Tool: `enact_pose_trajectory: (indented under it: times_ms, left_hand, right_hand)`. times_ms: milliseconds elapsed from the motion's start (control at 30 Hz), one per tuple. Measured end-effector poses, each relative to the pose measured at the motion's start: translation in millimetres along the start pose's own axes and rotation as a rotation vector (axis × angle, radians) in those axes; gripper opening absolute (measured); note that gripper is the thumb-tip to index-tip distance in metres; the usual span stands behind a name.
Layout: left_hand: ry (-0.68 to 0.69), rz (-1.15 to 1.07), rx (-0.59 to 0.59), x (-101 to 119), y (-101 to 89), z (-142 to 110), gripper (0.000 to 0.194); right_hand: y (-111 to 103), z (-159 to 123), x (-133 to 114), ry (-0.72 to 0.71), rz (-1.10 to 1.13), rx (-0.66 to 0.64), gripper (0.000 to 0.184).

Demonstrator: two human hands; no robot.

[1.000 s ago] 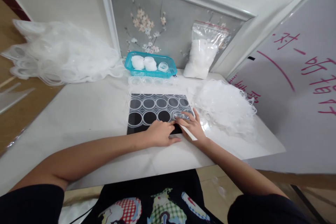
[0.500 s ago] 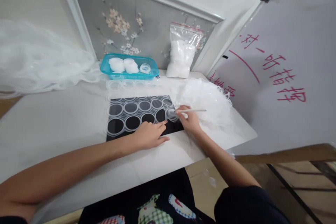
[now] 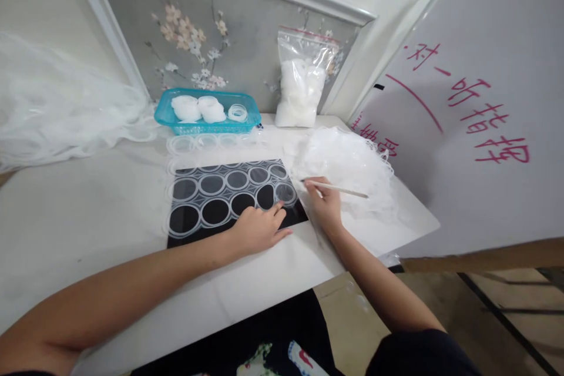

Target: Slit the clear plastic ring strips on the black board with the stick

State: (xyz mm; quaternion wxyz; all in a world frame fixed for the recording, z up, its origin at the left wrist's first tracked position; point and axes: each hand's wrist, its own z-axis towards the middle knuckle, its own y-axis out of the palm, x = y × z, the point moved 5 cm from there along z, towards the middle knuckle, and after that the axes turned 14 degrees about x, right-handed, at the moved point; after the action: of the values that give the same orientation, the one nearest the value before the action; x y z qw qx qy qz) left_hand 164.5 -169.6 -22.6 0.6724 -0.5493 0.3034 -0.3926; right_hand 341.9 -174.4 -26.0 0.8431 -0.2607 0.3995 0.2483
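My left hand (image 3: 259, 229) rests with fingers stretched out on a translucent sheet of joined rings (image 3: 199, 216), its index fingertip at the lower edge of the row's right-end ring (image 3: 285, 192). Beneath the sheet lies a black board (image 3: 296, 216). Several circles in the lower row look solid black, while the upper row and the right-end circle look greyer and filmed. Just right of the board, my right hand (image 3: 325, 205) is closed around a thin pale stick-like tool (image 3: 346, 190) with a dark tip; its exact kind is unclear. The tip is apart from the right-end ring.
A turquoise basket (image 3: 164, 118) at the back holds white round pieces and rings. Beside it stands a zip bag (image 3: 302, 91) of white material. White sheets (image 3: 343, 158) are piled right, a larger translucent heap (image 3: 66, 106) left. A whiteboard (image 3: 484, 188) borders the table's right side.
My right hand has drawn back to the right from the right-end ring, and the tool now slants down to the right. My left hand remains on the sheet. The camera view has shifted slightly.
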Motion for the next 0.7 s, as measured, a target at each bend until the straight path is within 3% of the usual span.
enact_pose_trajectory:
  times_ms: [100,167,500,700]
  left_hand:
    - [0.015,0.01,0.012,-0.1,2.4,1.0,0.047]
    - [0.029,0.018,0.025,-0.3,3.8,1.0,0.047]
    - [0.054,0.023,0.016,-0.2,6.7,-1.0,0.048]
    - [0.024,-0.022,0.022,-1.7,7.2,-0.3,0.046]
  right_hand:
    - [17.4,-10.7,0.3,0.015,0.069,-0.293,0.022]
    - [22.1,-14.2,1.7,0.049,0.09,-0.361,0.023]
    - [22.7,-15.8,3.0,0.061,0.031,-0.422,0.021]
    - [22.2,-22.2,-5.3,-0.164,-0.143,-0.462,0.023]
